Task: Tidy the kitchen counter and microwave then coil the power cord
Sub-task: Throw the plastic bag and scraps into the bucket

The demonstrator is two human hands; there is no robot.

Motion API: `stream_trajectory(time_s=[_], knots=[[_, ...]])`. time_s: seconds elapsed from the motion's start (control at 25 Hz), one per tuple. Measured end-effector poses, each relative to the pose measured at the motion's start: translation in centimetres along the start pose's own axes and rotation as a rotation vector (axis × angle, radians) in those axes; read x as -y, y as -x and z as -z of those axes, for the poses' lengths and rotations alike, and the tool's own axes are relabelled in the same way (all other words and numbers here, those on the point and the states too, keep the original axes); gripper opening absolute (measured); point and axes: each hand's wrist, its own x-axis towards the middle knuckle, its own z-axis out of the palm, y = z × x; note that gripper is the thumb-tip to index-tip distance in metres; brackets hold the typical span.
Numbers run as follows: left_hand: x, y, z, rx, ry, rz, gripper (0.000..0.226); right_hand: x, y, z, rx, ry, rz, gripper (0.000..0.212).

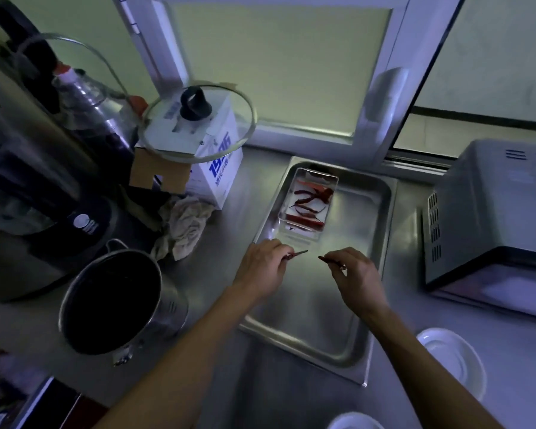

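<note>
Red dried chillies are pinched one in each hand, left hand (262, 267) and right hand (358, 274), likely bound for the clear box (307, 202) at twelve o'clock.

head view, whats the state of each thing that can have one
left hand: pinches a dried red chilli
right hand: pinches another dried red chilli
clear plastic box: open, holds chillies
steel tray: flat on counter
steel pot: lidless, tilted
glass lid: resting on white carton
</note>
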Motion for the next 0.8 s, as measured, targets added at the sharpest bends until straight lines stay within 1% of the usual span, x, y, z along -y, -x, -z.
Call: stream_trajectory(time_s=[0.24,0.36,0.52,0.68,0.8], knots=[[2.8,-8.9,-1.9,0.057,0.032,-0.094,0.026,-0.3,-5.1,-1.1,-0.077,0.036,-0.149,0.018],[3.7,-12.9,-2.5,0.067,0.052,-0.110,0.028,-1.1,-7.0,-1.5,-0.117,0.015,-0.208,0.017],[5.1,-17.4,-3.8,0.123,0.031,-0.136,0.031,-2.8,-9.4,-2.5,-0.128,0.026,-0.246,0.016],[6.1,-19.0,-4.8,0.138,-0.029,-0.191,0.026,-4.2,-11.1,-3.6,-0.119,0.030,-0.233,0.016],[6.5,-19.1,-5.4,0.149,-0.069,-0.258,0.028,-4.6,-12.1,-4.2,-0.103,0.015,-0.226,0.016]])
